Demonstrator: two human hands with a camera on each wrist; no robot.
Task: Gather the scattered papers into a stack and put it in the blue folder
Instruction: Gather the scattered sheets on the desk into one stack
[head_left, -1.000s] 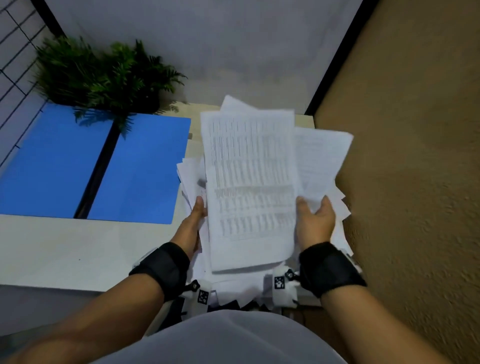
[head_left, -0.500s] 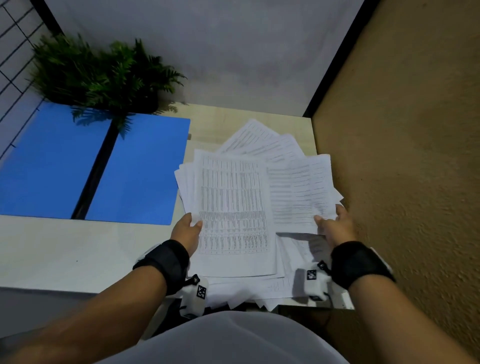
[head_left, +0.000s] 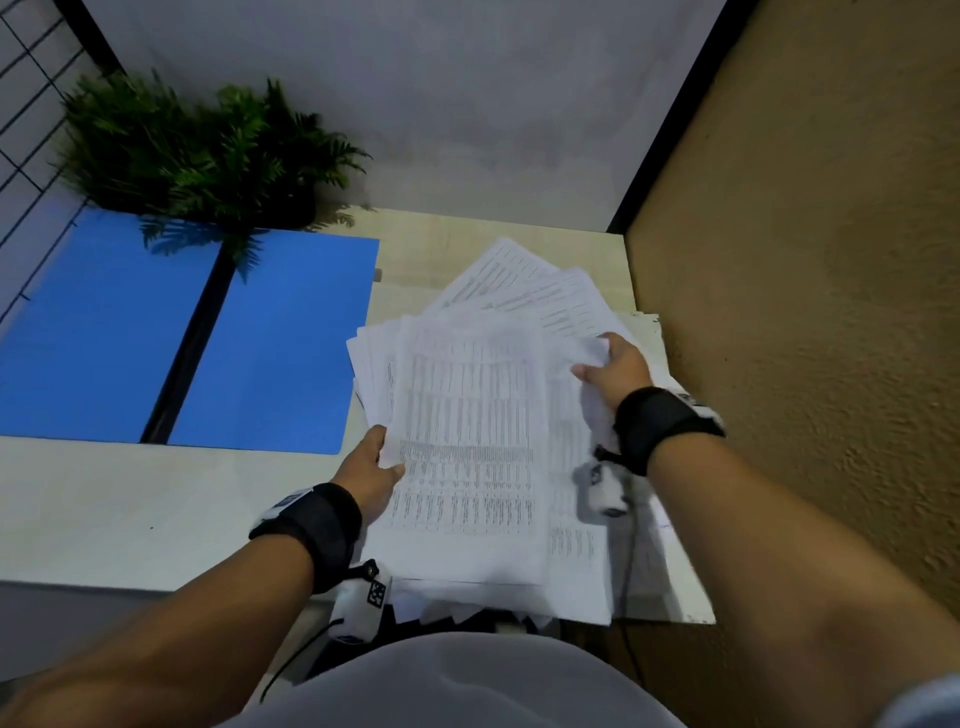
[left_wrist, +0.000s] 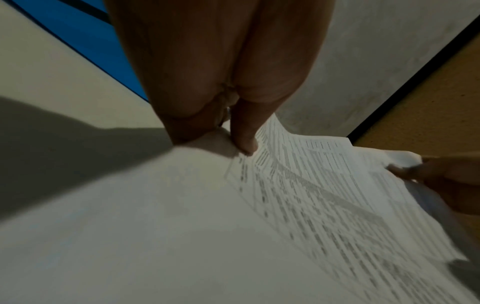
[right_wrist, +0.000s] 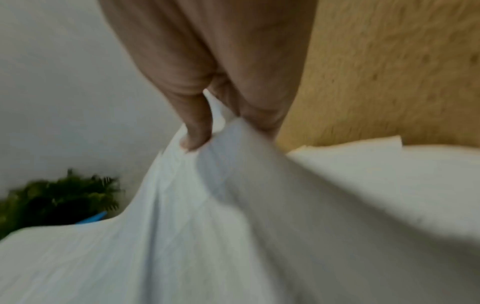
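Observation:
A loose pile of printed white papers (head_left: 467, 447) lies fanned out on the right part of the desk, some sheets hanging over the near edge. My left hand (head_left: 371, 467) pinches the pile's left edge, thumb on top (left_wrist: 244, 142). My right hand (head_left: 613, 364) grips a bunched handful of sheets at the pile's right side, thumb pressed into the paper (right_wrist: 197, 133). The blue folder (head_left: 270, 338) lies open and flat to the left of the pile, with a black spine down its middle.
A green potted fern (head_left: 208, 156) stands at the back, overhanging the folder's far edge. A tan textured wall (head_left: 805, 312) closes off the desk's right side, and a wire grid (head_left: 26, 104) stands at far left. The pale desk (head_left: 130, 509) shows bare in front of the folder.
The raised sheets came down onto the pile. My right hand then moved away from me along the pile's right side and took hold of more sheets; my left hand stayed on the left edge.

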